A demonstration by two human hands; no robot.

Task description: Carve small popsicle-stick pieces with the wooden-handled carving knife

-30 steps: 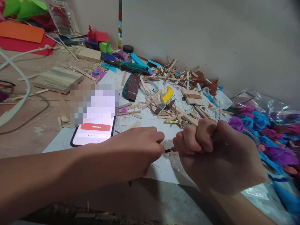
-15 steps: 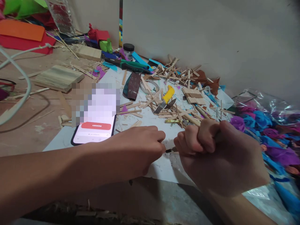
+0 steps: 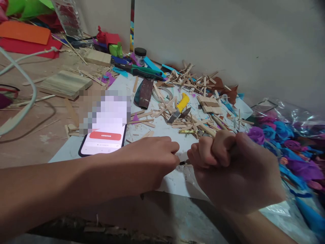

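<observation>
My right hand point(image 3: 233, 169) is a tight fist around a tool whose handle is hidden; a short dark blade tip point(image 3: 183, 163) sticks out toward the left. My left hand point(image 3: 149, 161) lies knuckles up on the white sheet point(image 3: 162, 128), fingers curled down and pressed against something small at the blade tip that I cannot make out. The two hands almost touch. A phone point(image 3: 104, 142) with a lit screen lies just left of my left hand.
Loose wooden craft sticks point(image 3: 188, 101) litter the sheet, with a yellow-handled knife point(image 3: 180, 107), a tape ring point(image 3: 162, 93), a dark strip point(image 3: 143, 92) and green-handled pliers point(image 3: 142, 70). Wood blocks point(image 3: 64, 83) lie left. A bag of paper flowers point(image 3: 291, 142) sits right.
Both hands hold their place; my right fist shifts very slightly over the blade. The view has drifted a little.
</observation>
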